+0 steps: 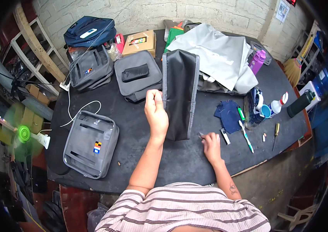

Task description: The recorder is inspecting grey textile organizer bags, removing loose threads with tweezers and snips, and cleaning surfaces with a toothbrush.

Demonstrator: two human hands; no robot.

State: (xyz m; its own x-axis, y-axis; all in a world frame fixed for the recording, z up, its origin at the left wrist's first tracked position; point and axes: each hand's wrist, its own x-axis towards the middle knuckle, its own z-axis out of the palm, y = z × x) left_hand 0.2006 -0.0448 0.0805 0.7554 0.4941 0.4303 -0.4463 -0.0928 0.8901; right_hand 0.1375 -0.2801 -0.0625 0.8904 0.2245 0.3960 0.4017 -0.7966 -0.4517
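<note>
Black fabric edged in grey forms the long bag panel point(179, 94) that I hold upright at the middle of the dark table point(171, 162), its lower end resting on the tabletop. My left hand point(156, 112) grips the panel's left edge, thumb and fingers closed on the grey trim. My right hand point(211, 144) lies on the table just right of the panel's foot, fingers curled around a small dark tool point(201, 135) whose kind I cannot tell. To my left lies a grey bag point(91, 144) with a small coloured patch; behind it, a second grey bag point(90, 69) and a third point(137, 75) carrying a black pouch. A white cable point(79, 110) runs between them. Sheets of light grey cloth point(218, 54) are piled behind the panel. To the right lie a dark blue cloth scrap point(229, 114), a green-and-white toothbrush point(246, 137), a white spray bottle point(278, 104) and a purple bottle point(257, 61).
</note>
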